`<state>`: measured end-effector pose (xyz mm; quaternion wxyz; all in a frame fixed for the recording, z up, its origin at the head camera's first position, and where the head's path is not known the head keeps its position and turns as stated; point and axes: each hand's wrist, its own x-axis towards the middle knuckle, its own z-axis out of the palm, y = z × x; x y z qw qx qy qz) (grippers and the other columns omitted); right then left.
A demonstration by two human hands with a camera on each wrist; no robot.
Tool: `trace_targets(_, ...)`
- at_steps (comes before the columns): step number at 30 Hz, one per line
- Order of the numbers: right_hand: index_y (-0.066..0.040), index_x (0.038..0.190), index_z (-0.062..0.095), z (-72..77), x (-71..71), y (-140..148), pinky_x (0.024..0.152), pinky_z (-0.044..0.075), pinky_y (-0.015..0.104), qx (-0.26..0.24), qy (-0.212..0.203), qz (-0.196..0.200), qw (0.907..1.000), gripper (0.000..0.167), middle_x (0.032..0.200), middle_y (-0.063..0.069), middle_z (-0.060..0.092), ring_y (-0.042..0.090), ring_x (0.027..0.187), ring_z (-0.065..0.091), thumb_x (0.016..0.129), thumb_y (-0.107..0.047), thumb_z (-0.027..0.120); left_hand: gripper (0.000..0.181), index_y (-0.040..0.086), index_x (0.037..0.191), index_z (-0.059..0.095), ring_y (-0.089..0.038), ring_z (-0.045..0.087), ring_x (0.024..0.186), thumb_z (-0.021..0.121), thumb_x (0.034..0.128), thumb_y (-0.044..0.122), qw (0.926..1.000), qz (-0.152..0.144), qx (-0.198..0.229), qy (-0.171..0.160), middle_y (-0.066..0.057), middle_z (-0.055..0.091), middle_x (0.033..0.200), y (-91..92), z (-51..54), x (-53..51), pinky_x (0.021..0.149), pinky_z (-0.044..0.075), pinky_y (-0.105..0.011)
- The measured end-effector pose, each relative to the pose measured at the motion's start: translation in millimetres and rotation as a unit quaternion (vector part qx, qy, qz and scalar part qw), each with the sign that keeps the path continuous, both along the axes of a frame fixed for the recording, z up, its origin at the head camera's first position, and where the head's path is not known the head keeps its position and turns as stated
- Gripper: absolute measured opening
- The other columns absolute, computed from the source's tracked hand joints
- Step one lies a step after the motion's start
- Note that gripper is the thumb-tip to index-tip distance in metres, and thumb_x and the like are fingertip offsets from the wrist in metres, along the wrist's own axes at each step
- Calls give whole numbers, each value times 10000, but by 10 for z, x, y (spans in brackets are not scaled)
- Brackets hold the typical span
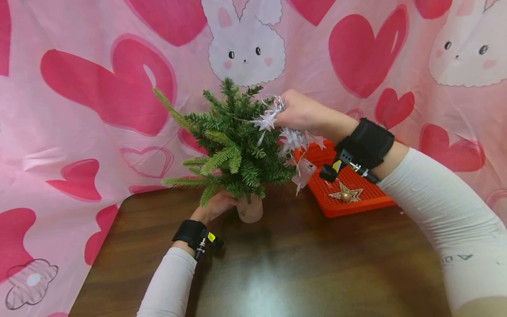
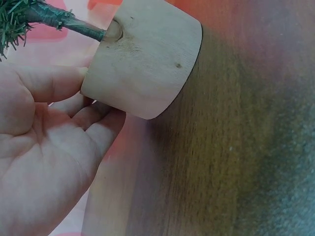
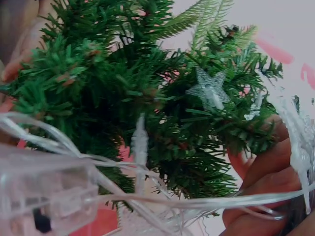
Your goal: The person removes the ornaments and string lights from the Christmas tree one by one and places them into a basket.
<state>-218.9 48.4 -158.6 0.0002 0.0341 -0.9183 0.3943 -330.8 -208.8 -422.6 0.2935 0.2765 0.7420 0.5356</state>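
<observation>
A small artificial Christmas tree [image 1: 233, 141] stands upright on the table, its round wooden base [image 2: 147, 59] plain in the left wrist view. My left hand [image 1: 215, 206] holds that base at its left side, thumb at the upper edge and fingers against the side. At the tree's upper right, my right hand [image 1: 299, 110] grips a bundle of clear star string lights [image 1: 293, 140]. A transparent battery box [image 1: 304, 172] dangles below on its wire. One star light [image 3: 209, 89] lies against the green branches in the right wrist view.
An orange-red plastic basket [image 1: 330, 212] stands on the table to the tree's right. Inside it lies a gold glitter star [image 1: 346, 193]. A pink cloth [image 1: 99, 26] with hearts and rabbits hangs behind the brown wooden table [image 1: 317, 264].
</observation>
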Motion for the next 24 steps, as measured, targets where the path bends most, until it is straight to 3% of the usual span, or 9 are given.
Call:
trace_targets(6, -128, 643, 418, 25, -7, -8, 418, 381, 228, 292, -117, -121, 9994, 300, 531, -72, 396, 80, 429, 390, 850, -3, 594, 374, -37, 1281, 606, -69, 545, 945, 594, 918, 49, 9999, 6, -120, -28, 117, 629, 1055, -13, 9, 7, 953, 458, -395)
trace_targets(13, -66, 758, 527, 5, -1, -19, 414, 393, 231, 299, 17, -261, 9992, 147, 601, -20, 502, 100, 445, 427, 878, 6, 571, 363, -29, 1275, 614, -79, 540, 966, 591, 922, 50, 9999, 20, -159, 20, 100, 624, 1070, -18, 14, 7, 962, 455, -385)
trace_targets(17, -86, 701, 500, -9, -11, -31, 425, 385, 231, 196, 124, -315, 9992, 212, 593, -31, 482, 96, 452, 410, 870, -1, 596, 366, -39, 1276, 615, -72, 552, 979, 591, 922, 52, 9999, -13, -135, 4, 108, 632, 1076, -10, 22, 7, 973, 456, -390)
trace_targets(21, -125, 628, 446, -26, -41, -11, 488, 384, 226, -570, -168, -92, 9982, 311, 587, -56, 402, 93, 498, 386, 867, 34, 564, 346, -50, 1251, 620, -76, 544, 951, 586, 921, 48, 9999, -14, -129, -39, 116, 625, 1031, -15, 27, 12, 954, 455, -379)
trace_targets(24, -103, 726, 547, -31, -48, 18, 518, 426, 223, -1457, -613, 87, 9874, 215, 669, -43, 476, 95, 548, 440, 920, -24, 596, 319, -52, 1217, 629, -87, 531, 923, 587, 918, 48, 9999, 0, -152, -62, 114, 611, 987, -16, 36, 24, 930, 450, -364)
